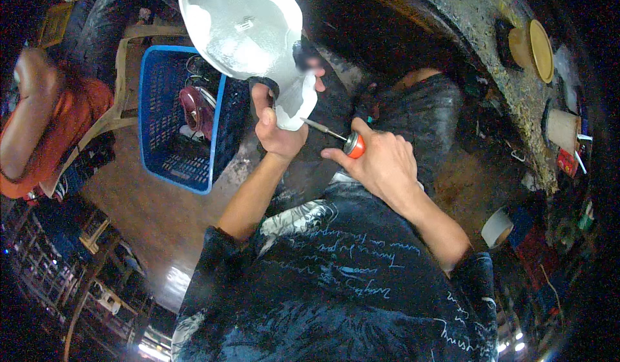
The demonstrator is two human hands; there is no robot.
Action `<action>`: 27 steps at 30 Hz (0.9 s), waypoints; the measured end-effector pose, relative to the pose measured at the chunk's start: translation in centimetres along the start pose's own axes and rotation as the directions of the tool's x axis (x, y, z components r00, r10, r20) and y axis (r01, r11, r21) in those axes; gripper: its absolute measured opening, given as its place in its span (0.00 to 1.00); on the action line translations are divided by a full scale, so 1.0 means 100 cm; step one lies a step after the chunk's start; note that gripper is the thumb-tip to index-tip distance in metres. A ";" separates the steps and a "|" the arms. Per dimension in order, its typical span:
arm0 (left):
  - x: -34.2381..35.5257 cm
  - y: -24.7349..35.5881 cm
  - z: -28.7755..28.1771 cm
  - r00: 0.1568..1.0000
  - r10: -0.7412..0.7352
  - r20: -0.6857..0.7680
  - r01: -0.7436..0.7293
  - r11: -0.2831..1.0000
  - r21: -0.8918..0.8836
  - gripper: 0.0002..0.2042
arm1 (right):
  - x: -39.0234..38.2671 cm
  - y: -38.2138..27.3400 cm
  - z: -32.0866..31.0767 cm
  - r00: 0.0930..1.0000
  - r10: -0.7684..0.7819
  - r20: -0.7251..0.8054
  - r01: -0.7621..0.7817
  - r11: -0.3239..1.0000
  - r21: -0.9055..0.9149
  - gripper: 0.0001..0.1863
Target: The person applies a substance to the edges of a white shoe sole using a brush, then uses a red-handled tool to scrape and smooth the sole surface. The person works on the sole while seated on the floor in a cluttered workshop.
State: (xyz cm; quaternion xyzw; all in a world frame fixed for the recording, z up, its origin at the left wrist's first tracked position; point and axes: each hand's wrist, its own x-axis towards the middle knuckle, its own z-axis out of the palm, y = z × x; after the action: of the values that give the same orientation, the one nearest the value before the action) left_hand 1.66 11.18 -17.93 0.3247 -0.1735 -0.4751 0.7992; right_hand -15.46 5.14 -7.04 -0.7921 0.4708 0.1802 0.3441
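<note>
While the left hand (281, 139) has its fingers clamped around the narrow end of a white, glossy, rounded shell (248, 36), the right hand (387, 165) has its fingers wrapped over the orange handle of a screwdriver-like tool (358, 147), thumb extended. Tool shaft points left, tip at the shell's narrow end; contact cannot be told. Shell held up ahead of the body, broad part farthest away, overlapping in view a corner of the blue plastic basket (175, 182). Dark red item (199, 110) inside basket.
</note>
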 end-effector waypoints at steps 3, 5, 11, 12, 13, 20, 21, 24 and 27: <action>-0.001 0.004 0.001 1.000 0.010 -0.004 -0.010 1.000 0.027 0.46 | -0.003 -0.002 0.004 0.999 0.005 -0.032 -0.003 0.999 0.042 0.38; -0.002 0.008 0.002 1.000 -0.002 0.013 0.001 0.999 0.044 0.41 | -0.005 -0.002 0.002 1.000 -0.014 0.010 0.013 0.998 0.056 0.36; 0.000 0.014 0.010 0.997 -0.010 0.073 0.009 1.000 0.011 0.45 | -0.001 0.004 -0.019 0.985 0.043 -0.165 -0.041 0.999 0.015 0.36; 0.002 0.016 0.010 0.997 -0.016 0.078 0.015 1.000 0.010 0.46 | -0.002 0.003 -0.020 0.991 0.007 -0.133 -0.008 1.000 -0.005 0.35; 0.001 0.017 0.013 0.996 -0.022 0.082 0.021 1.000 0.008 0.46 | -0.003 0.003 -0.020 0.990 -0.032 -0.136 0.029 0.999 -0.025 0.35; 0.004 0.023 0.028 0.999 0.013 0.041 -0.016 0.998 0.057 0.57 | -0.011 0.001 -0.018 0.993 -0.043 -0.107 0.042 0.999 -0.004 0.34; 0.005 0.023 0.030 0.999 0.008 0.031 -0.009 0.999 0.047 0.55 | -0.012 0.000 -0.018 0.992 -0.043 -0.116 0.045 0.999 0.011 0.34; 0.010 0.026 0.034 0.993 -0.011 0.115 0.004 0.998 0.067 0.59 | -0.018 -0.002 -0.019 0.994 -0.042 -0.101 0.047 0.998 0.048 0.35; 0.021 0.022 0.039 0.949 0.136 0.286 -0.077 0.975 -0.207 0.64 | -0.023 -0.006 -0.021 0.989 -0.040 -0.139 0.056 0.992 0.111 0.35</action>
State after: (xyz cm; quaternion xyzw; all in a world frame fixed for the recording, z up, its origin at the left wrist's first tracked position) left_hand 1.84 8.68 -13.60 0.1604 -0.2627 -0.4893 0.8160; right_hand -16.17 5.27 -3.91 -0.7928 0.4836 0.0899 0.3600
